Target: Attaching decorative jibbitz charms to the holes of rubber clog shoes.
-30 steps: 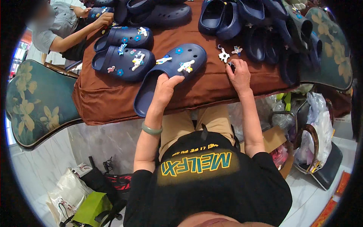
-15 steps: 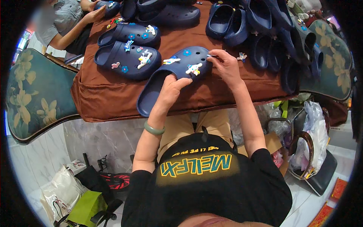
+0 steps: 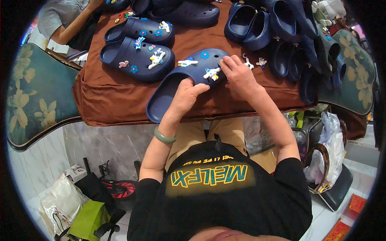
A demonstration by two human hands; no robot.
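A dark blue clog [image 3: 173, 82] is tilted over the near edge of the brown-covered table. Its upper carries a blue flower charm and two white character charms. My left hand [image 3: 188, 94] grips it at the foot opening, thumb on top. At the toe, my right hand [image 3: 240, 76] is closed round the edge with bent fingertips on the upper; its thumb is hidden. Whether a charm lies beneath those fingertips I cannot tell. Just past my right hand, a white character charm [image 3: 248, 63] and another small charm [image 3: 261, 62] lie on the cloth.
To the left stand two decorated blue clogs [image 3: 138, 62]. More clogs [image 3: 246, 26] crowd the far right, and others line the back. Another person's arm [image 3: 74, 26] shows at the far left. Floral chair backs [image 3: 34, 96] flank the brown tablecloth [image 3: 116, 98].
My right hand has gone from pinching a small whitish piece beside the toe to lying over the toe edge. My left hand keeps its hold. The other person's hands have moved largely out of view.
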